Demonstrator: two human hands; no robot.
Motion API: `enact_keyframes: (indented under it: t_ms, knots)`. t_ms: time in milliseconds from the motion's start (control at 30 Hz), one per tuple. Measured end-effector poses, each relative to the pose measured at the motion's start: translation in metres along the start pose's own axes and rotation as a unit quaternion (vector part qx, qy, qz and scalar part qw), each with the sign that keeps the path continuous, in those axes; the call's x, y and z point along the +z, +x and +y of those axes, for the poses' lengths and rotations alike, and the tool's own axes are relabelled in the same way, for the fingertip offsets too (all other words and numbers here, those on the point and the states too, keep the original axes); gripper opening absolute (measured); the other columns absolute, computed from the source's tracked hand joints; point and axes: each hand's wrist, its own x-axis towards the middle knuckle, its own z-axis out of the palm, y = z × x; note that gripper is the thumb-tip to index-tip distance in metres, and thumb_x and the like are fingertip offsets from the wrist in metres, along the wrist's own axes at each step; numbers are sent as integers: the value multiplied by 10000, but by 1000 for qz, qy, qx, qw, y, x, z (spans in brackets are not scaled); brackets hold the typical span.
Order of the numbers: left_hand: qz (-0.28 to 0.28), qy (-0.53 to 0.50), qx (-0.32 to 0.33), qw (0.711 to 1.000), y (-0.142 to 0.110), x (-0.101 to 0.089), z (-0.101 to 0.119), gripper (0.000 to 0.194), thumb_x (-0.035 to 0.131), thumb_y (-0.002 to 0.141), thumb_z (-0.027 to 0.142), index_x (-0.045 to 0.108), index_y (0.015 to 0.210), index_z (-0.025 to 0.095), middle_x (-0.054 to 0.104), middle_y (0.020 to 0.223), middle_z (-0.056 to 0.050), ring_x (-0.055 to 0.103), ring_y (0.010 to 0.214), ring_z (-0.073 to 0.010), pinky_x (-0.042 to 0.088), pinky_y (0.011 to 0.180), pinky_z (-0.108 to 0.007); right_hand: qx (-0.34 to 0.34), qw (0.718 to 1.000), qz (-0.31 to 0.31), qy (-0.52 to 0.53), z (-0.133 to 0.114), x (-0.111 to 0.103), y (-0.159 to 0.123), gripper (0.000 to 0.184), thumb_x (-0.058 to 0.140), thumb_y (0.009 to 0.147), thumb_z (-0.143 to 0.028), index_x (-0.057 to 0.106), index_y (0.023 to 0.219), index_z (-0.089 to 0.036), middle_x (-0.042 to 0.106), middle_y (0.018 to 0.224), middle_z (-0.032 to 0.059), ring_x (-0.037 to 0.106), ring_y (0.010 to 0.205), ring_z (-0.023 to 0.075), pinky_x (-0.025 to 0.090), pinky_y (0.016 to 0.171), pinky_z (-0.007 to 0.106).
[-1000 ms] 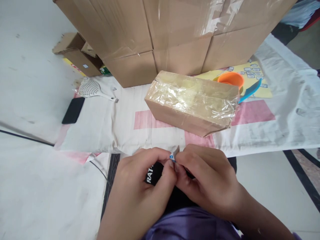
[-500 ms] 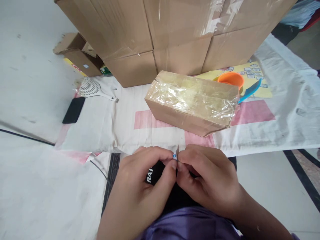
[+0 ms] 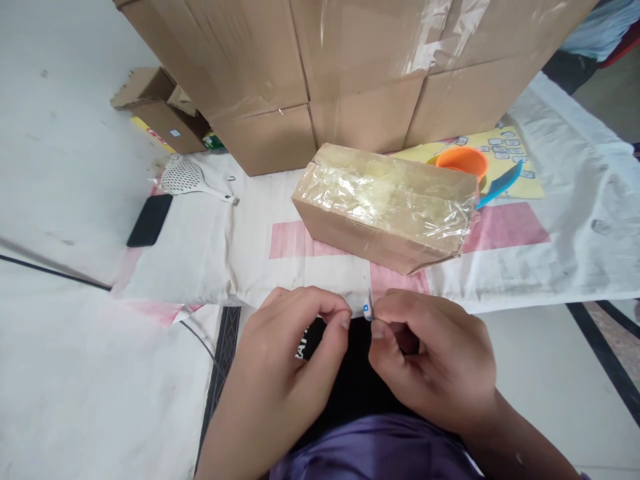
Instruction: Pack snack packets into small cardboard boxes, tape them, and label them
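the right hand [image 3: 435, 360] pinched a small blade [image 3: 369, 308] upright just in front of the taped box [image 3: 385, 203], while the left hand [image 3: 285, 373] sat curled beside it, apparently holding nothing. this looked like readying the blade; cutting the tape would call for a firm grip.

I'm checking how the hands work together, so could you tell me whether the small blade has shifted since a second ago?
Yes. The small blade has moved rightward with the right hand, away from the left hand, now sitting below the taped box's near corner.
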Motion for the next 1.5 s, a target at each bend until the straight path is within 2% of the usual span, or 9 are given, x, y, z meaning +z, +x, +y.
enact_keyframes:
  t_ms: [167, 300, 400, 533, 700, 933, 1200, 1500]
  knots:
    - [6, -43, 10, 999, -2, 3, 0, 157, 634, 936, 145, 630, 986, 294, 710, 899, 101, 658, 833, -87, 480, 796, -236, 20, 999, -31, 21, -1, -2, -2, 122, 549, 949, -134, 523, 887, -236, 550, 648, -59, 413, 500, 84, 344, 459, 227]
    - [-8, -52, 27, 998, 1, 4, -1, 154, 616, 946, 131, 615, 933, 284, 684, 837, 116, 633, 784, -72, 462, 815, -240, 22, 997, -56, 38, 1, 0, -3, 129, 573, 946, -136, 522, 880, -234, 529, 637, -71, 424, 499, 73, 345, 469, 219]
    - [-7, -35, 30, 999, 3, 4, -3, 159, 614, 942, 118, 610, 915, 275, 672, 810, 114, 617, 759, -76, 445, 785, -249, 18, 999, -39, 32, 4, 1, -5, 110, 599, 941, -141, 550, 976, -232, 543, 657, -74, 441, 505, 74, 376, 492, 222]
    - [3, -12, 42, 999, 3, 3, -6, 147, 616, 950, 126, 611, 925, 270, 696, 837, 104, 621, 769, -86, 430, 763, -259, -15, 1000, -17, -11, 7, 0, -6, 200, 638, 944, -131, 581, 1109, -229, 569, 690, -62, 493, 561, 94, 449, 596, 249]
    - [-12, -1, 49, 999, 4, 1, -6, 136, 605, 967, 137, 609, 925, 266, 700, 844, 97, 615, 780, -95, 413, 765, -273, -40, 998, -45, -18, 10, -3, -7, 164, 632, 935, -76, 611, 1018, -216, 574, 710, -47, 524, 613, 99, 437, 615, 257]
    - [-47, -8, 65, 997, 6, 3, -6, 128, 589, 966, 131, 599, 916, 248, 666, 817, 85, 591, 758, -102, 377, 767, -309, -3, 998, -48, 44, 6, -3, 0, 164, 583, 921, -73, 532, 910, -228, 568, 705, -70, 499, 582, 69, 425, 560, 204]
    - [-35, -22, 63, 997, 8, 6, -3, 155, 588, 926, 99, 579, 840, 228, 620, 767, 76, 560, 738, -107, 367, 758, -323, 61, 998, -15, 21, 0, 3, -3, 157, 587, 885, -91, 535, 881, -239, 483, 626, -100, 451, 504, 43, 378, 485, 163]
    - [-25, -27, 50, 998, 8, 10, -4, 172, 599, 906, 86, 571, 828, 236, 615, 750, 88, 548, 736, -102, 367, 742, -315, 94, 993, 23, 63, 2, 6, -8, 188, 581, 841, -61, 522, 865, -238, 452, 631, -106, 423, 500, 35, 393, 485, 136]
